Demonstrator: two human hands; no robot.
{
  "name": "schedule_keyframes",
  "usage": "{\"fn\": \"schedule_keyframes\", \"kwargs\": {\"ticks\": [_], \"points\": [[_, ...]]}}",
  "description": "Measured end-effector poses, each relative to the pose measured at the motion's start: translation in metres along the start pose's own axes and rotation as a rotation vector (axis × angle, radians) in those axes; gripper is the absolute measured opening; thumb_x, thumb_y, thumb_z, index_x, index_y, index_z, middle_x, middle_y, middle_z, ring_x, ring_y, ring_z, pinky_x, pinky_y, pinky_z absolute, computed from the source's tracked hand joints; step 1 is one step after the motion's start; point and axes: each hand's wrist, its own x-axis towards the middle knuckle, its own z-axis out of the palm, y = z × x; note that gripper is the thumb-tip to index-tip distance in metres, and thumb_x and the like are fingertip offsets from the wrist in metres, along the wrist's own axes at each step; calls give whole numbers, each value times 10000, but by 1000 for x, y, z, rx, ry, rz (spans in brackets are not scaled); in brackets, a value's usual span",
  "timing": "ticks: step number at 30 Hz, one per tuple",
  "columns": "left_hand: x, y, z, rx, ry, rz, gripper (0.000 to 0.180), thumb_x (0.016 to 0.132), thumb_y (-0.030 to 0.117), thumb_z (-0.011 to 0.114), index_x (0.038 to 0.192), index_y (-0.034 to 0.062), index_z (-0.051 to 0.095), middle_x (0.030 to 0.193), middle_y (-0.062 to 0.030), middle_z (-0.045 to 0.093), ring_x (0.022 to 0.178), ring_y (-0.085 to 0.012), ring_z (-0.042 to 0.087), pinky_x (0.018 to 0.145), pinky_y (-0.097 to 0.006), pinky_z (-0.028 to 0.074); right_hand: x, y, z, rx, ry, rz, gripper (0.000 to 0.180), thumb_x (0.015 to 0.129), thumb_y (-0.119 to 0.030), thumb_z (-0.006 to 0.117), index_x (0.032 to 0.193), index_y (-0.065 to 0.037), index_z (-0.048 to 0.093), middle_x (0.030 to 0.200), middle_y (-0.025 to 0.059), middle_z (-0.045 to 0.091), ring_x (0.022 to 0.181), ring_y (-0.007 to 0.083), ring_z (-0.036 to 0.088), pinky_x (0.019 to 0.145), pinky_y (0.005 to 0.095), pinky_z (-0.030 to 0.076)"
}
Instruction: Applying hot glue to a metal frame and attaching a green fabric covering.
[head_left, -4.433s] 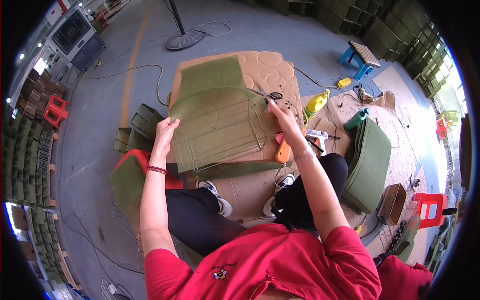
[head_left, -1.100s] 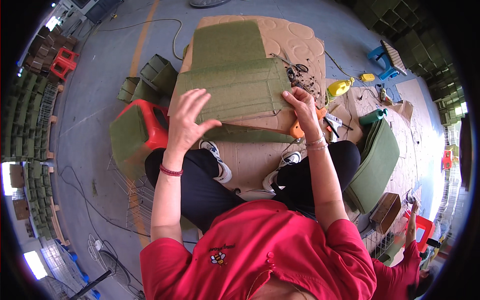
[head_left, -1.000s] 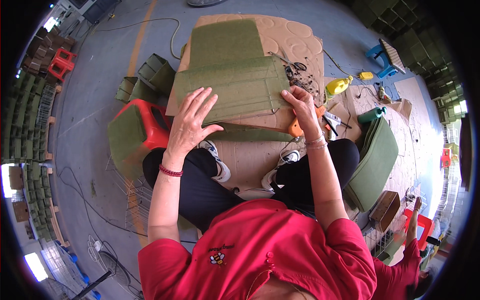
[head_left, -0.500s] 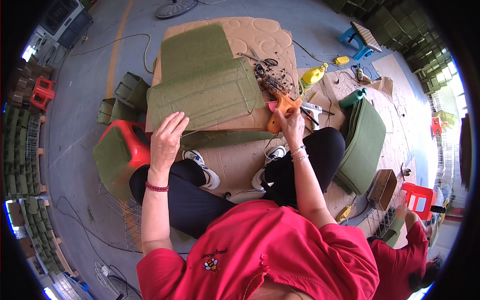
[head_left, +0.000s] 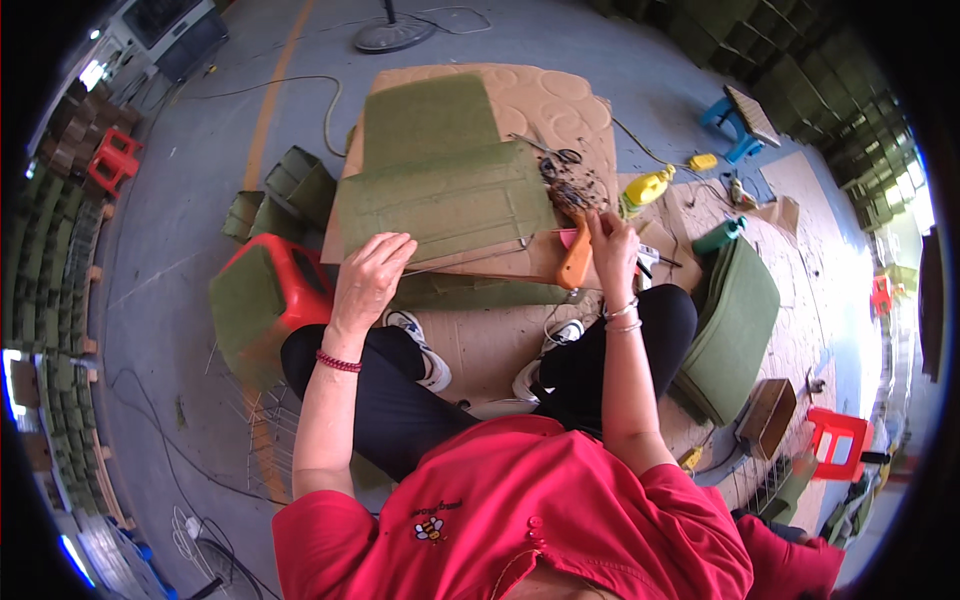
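Observation:
A green fabric sheet with a thin wire frame point(head_left: 440, 205) lies on a cardboard-topped work surface point(head_left: 555, 90), overlapping a second green piece point(head_left: 428, 118) behind it. My left hand point(head_left: 375, 280) is at the sheet's near left corner, its fingers stretched out and held together. A thin wire runs along the near edge beside it. To the right, an orange glue gun point(head_left: 573, 265) lies with its front end among dark, burnt-looking residue point(head_left: 568, 193). My right hand point(head_left: 614, 250) is beside the gun's body with bent fingers pinched together; what they hold is hidden. Scissors point(head_left: 548, 150) lie behind the residue.
A yellow bottle point(head_left: 648, 188) and a green bottle point(head_left: 720, 235) are to the right, near stacked green panels point(head_left: 735, 320). A red stool point(head_left: 295, 285) stands left, with green boxes point(head_left: 300, 185) beyond. Cables cross the floor. Another person's red sleeve point(head_left: 790, 560) shows lower right.
My right hand has shifted off the glue gun's handle toward the right of its body. My left hand stays by the sheet's near left corner. The whole view has shifted slightly.

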Motion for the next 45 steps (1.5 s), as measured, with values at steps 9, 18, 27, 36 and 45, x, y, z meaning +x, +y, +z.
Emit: {"fn": "schedule_keyframes", "kwargs": {"ticks": [9,18,27,36,45], "points": [[-10,-12,-24,-139,77,-166,250,707,171,791,891,26,706,917,-91,703,895,-259,665,772,-352,554,68,-110,54,287,-271,63,510,860,-484,667,851,26,692,667,-9,591,617,73,526,548,269,412],[-6,-59,37,-312,443,-1016,591,845,298,694,1301,-10,478,1088,-192,621,998,-339,611,870,-412,491,80,-60,74,585,-338,-115,277,898,-266,667,816,-2,663,706,-47,532,671,75,441,604,266,372],[-2,-69,58,-464,521,-1021,433,821,240,729,1096,-78,627,876,-175,688,802,-251,657,730,-377,500,92,-25,99,739,-377,-13,264,911,-326,656,856,-69,673,765,-45,584,695,67,451,643,233,378],[4,-46,28,-670,480,-981,213,773,183,739,842,-8,674,725,-50,647,682,-108,574,637,-312,476,37,-73,28,354,-240,-8,353,864,-377,668,824,-27,692,673,-3,579,630,106,482,581,293,400],[-5,-68,25,-987,481,-1090,433,806,62,767,1165,-105,593,910,-58,679,773,-91,606,724,-216,478,40,-49,63,766,-415,49,301,880,-272,683,777,10,656,648,-46,545,603,47,439,544,245,365]]}}
